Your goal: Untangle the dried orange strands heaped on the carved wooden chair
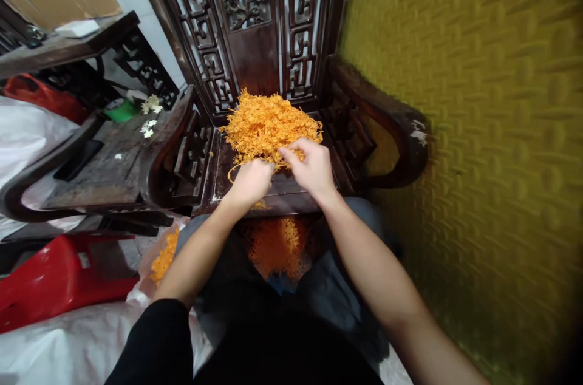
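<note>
**Two hands in a heap of orange strands on a carved chair seat**

The orange strands [268, 124] form a loose, tangled heap of thin, wiry, curling threads, bright orange with paler yellow tips, piled highest at the middle and fraying out at the edges. The heap lies on the seat of a dark carved wooden chair [378, 112], toward the back of the seat, below the fretwork back panel at 12 o'clock.

The left hand [250, 181] sits at the heap's 7 o'clock edge, fingers curled in and closed on a few strands; one thin thread loops out beside its knuckles. The right hand [310, 166] is at the heap's 5 o'clock edge, fingertips pinched together on a small tuft. The two hands are just beside each other, nearly touching.

Below the seat, at 6 o'clock between the person's knees, lies a second mass of the same orange threads [277, 248], in shadow. At 8 o'clock a clear plastic bag [161, 257] holds more of them.

A second dark chair [104, 160] stands at 9 o'clock with small white flowers [150, 115] on it. A red plastic stool [59, 282] lies at 8 o'clock. A yellow embossed wall [478, 130] fills the 3 o'clock side.

No brand, label or readable writing shows anywhere.
</note>
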A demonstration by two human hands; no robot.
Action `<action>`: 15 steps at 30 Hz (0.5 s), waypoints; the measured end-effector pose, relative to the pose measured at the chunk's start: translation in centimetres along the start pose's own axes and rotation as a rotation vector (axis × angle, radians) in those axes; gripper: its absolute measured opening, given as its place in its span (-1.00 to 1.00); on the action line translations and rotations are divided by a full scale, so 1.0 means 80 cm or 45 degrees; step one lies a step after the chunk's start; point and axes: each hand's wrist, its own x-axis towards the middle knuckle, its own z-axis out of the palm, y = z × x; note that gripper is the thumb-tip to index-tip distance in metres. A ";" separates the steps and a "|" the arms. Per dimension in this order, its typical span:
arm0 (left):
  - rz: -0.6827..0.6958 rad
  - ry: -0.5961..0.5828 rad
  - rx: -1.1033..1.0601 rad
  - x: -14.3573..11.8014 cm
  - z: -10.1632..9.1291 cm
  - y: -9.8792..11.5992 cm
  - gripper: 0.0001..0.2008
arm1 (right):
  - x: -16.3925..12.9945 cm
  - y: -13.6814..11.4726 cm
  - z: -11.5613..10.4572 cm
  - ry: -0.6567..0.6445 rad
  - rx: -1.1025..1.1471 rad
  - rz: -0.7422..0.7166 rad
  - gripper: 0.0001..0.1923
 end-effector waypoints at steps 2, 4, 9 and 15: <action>-0.009 0.044 -0.125 0.001 -0.007 0.000 -0.74 | 0.006 -0.002 -0.004 0.251 0.071 0.014 -0.70; -0.008 0.049 -0.333 0.000 -0.010 -0.008 -0.78 | 0.021 0.005 -0.016 0.540 0.209 0.093 -0.66; -0.072 -0.145 -1.323 -0.005 -0.009 -0.047 -0.87 | 0.055 0.031 -0.045 0.928 0.531 0.238 -0.62; -0.007 0.273 -2.268 0.000 -0.030 -0.063 -0.47 | 0.019 0.008 -0.007 0.344 0.513 0.305 -0.80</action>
